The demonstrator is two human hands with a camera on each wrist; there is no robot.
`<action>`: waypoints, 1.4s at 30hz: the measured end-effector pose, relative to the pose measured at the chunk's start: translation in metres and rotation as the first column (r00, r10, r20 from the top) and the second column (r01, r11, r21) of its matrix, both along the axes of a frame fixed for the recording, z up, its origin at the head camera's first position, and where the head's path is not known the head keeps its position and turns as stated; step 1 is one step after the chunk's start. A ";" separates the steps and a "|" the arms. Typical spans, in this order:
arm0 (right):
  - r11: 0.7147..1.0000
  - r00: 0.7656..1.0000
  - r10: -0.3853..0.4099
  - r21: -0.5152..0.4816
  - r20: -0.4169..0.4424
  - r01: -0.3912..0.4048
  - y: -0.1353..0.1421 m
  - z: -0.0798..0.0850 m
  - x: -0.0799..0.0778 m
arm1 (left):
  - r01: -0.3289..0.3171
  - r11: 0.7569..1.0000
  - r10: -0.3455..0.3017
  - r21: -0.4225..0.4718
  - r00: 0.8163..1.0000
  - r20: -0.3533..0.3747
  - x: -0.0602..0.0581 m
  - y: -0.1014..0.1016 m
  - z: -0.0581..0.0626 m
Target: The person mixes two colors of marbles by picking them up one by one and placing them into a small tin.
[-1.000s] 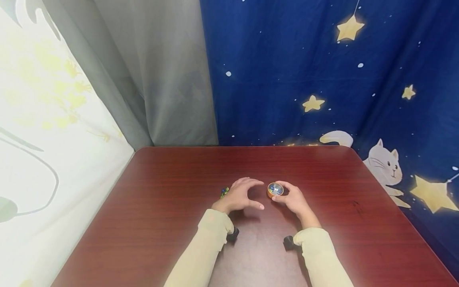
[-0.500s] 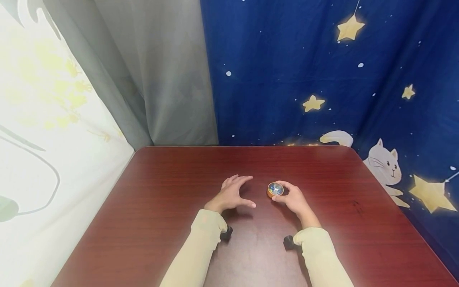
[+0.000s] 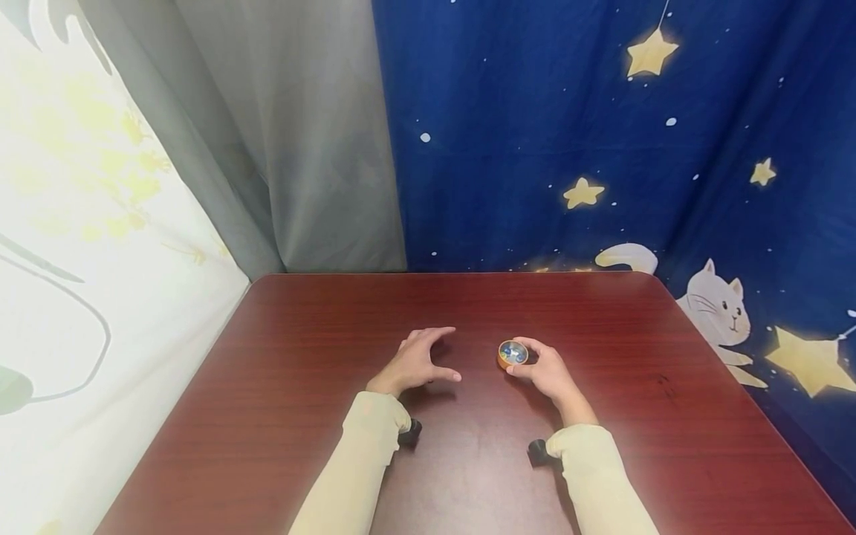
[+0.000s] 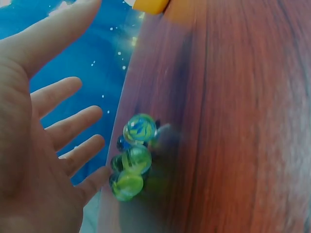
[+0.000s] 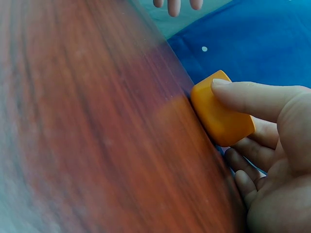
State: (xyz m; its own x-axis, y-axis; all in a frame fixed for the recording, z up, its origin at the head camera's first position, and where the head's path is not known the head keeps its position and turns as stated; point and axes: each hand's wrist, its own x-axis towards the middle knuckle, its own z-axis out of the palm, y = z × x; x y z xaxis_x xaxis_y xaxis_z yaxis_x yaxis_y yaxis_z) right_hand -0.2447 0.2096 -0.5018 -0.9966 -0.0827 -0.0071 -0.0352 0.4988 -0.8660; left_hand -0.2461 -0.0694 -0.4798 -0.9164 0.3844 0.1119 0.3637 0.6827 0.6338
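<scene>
My right hand (image 3: pixel 551 373) grips a small round orange cup (image 5: pixel 218 114) between the thumb and the fingers, and the cup stands on the table. Seen from above in the head view, blue, white and yellow colours show inside its rim; what they are is too small to tell. My left hand (image 3: pixel 411 364) hovers over the table to the left of the cup, its thumb and fingers spread apart and nothing between them. Several green and blue glass marbles (image 4: pixel 136 161) lie in a cluster beside the left fingers in the left wrist view. In the head view the left hand hides them.
Both hands are over a dark red wood-grain table (image 3: pixel 334 312). Behind it hang a grey curtain (image 3: pixel 328 148) and a blue star-patterned curtain (image 3: pixel 501 148). A white patterned cloth (image 3: pixel 100 297) runs along the left side.
My left hand has moved left, away from the cup, and now covers the marbles that showed beside its wrist a second ago. The right hand and the cup have stayed in place.
</scene>
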 end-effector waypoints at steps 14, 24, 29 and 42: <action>1.000 1.000 -0.007 -0.011 0.003 0.007 -0.001 0.000 0.000 | -0.051 0.997 0.053 0.052 0.998 -0.029 0.003 -0.019 -0.004; 1.000 1.000 -0.008 -0.011 0.005 0.008 0.000 -0.001 -0.001 | -0.071 0.993 0.070 0.098 0.997 0.019 -0.002 -0.037 -0.008; 1.000 1.000 -0.005 -0.006 0.007 0.005 0.000 -0.001 0.000 | -0.077 0.991 0.071 0.113 0.996 0.053 -0.003 -0.042 -0.010; 1.000 1.000 -0.002 -0.009 0.013 0.002 0.000 0.000 0.000 | -0.069 0.989 0.058 0.135 0.995 0.086 -0.001 -0.054 -0.008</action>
State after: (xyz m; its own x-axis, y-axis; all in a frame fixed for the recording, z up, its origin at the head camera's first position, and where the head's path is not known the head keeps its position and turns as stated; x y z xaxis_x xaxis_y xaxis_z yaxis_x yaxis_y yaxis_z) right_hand -0.2444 0.2092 -0.5022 -0.9966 -0.0807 -0.0191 -0.0231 0.4909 -0.8709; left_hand -0.2470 -0.1235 -0.4880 -0.9466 0.3116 0.0835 0.2659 0.6072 0.7487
